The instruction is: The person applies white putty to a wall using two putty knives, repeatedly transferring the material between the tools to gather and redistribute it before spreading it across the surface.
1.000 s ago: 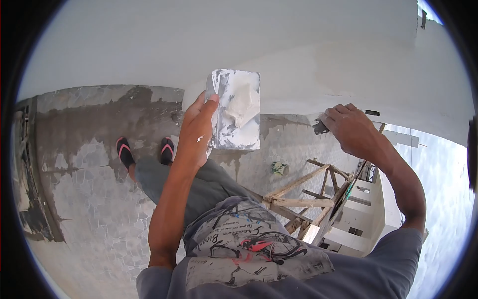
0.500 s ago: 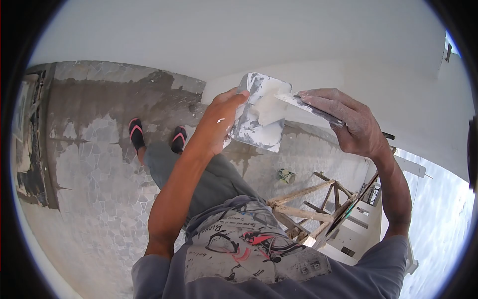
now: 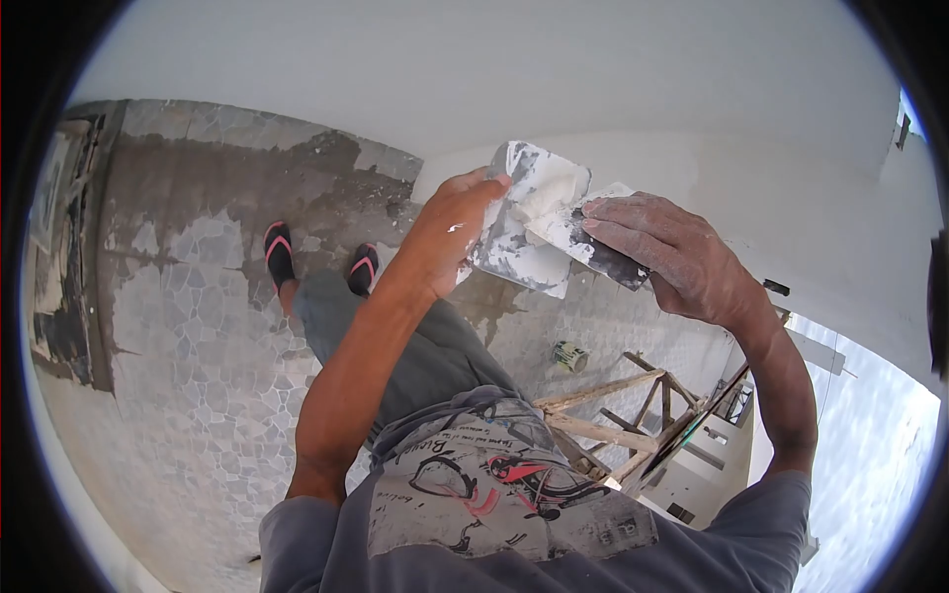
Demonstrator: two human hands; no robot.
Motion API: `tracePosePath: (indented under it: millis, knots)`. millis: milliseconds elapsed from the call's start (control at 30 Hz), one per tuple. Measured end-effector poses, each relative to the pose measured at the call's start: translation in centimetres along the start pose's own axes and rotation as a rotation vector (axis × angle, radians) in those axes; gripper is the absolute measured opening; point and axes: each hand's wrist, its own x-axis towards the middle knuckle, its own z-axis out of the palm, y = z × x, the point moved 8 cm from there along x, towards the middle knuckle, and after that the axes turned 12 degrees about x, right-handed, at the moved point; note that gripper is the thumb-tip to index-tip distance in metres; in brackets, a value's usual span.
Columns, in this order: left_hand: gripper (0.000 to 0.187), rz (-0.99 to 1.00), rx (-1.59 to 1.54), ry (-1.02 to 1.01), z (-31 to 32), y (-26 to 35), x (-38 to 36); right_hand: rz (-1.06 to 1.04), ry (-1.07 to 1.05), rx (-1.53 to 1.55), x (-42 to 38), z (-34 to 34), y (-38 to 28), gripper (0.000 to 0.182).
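Observation:
My left hand grips a flat, rounded-corner plastering plate by its left edge, thumb over the top face. White putty lies in a thick lump on the plate, with smears around it. In my right hand is a wide putty scraper, its dark face turned up and its fingers spread over it. The scraper's putty-coated edge overlaps the right side of the plate, right at the lump. White dust and putty cover the fingers of my right hand.
A smooth white wall stands close in front. Below are the stone-patterned floor and my sandalled feet. A putty-stained bucket lies near wooden scaffold poles at right. A framed opening is far left.
The scraper has turned from nearly edge-on to showing its broad face, and has moved left and down over the plate. The plate has shifted slightly right in view.

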Motion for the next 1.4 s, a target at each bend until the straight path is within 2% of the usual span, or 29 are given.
tracePosePath:
  millis: [267,367,467,500,533,600,700,767,867,1067,1167,1367,1400]
  knots:
    - [0.038,0.024,0.009,-0.057,0.5,0.1,0.6,0.007,-0.182,0.002,0.3,0.7,0.6,0.069]
    - [0.039,0.023,0.022,-0.047,0.6,-0.2,1.4,0.01,-0.275,0.011,0.8,0.3,1.0,0.062]
    - [0.043,0.099,0.042,0.062,-0.2,-0.4,1.9,0.149,-0.444,0.082,0.2,-0.9,2.5,0.052]
    - [0.042,0.102,0.063,0.073,-0.4,0.1,1.9,0.181,-0.413,0.074,0.4,-2.1,3.5,0.045]
    - [0.042,0.103,0.083,0.085,-0.7,1.0,1.5,0.297,-0.414,-0.022,0.6,-3.7,4.8,0.037]
    - [0.042,0.104,0.107,0.102,-1.3,1.6,1.1,0.403,-0.348,-0.421,0.7,-6.9,7.8,0.024]
    - [0.044,0.081,0.108,0.137,-1.8,1.3,0.3,0.91,-0.555,-0.601,2.0,-8.4,13.8,0.035]
    - [0.045,0.031,0.099,0.192,-2.0,0.9,-1.0,0.746,-0.534,-0.657,2.2,-8.2,17.4,0.035]
    - [0.045,0.001,0.043,0.179,-2.7,-1.0,-1.8,0.713,-0.477,-0.648,1.3,-7.5,22.0,0.025]
    - [0.052,0.022,0.018,0.117,-3.8,-3.4,-2.2,0.63,-0.632,-0.855,0.7,-3.7,25.3,0.01]
    - [0.05,0.026,-0.021,0.128,-4.0,-3.5,-2.4,0.649,-0.665,-0.965,-0.4,-2.3,26.2,0.007]
    - [0.052,-0.018,0.034,0.155,-3.7,-2.4,-3.0,0.7,-0.567,-0.982,-1.8,-0.8,24.8,0.011]
    - [0.052,-0.017,0.028,0.16,-3.7,-2.5,-3.1,0.643,-0.52,-1.048,-2.4,-0.5,24.2,0.013]
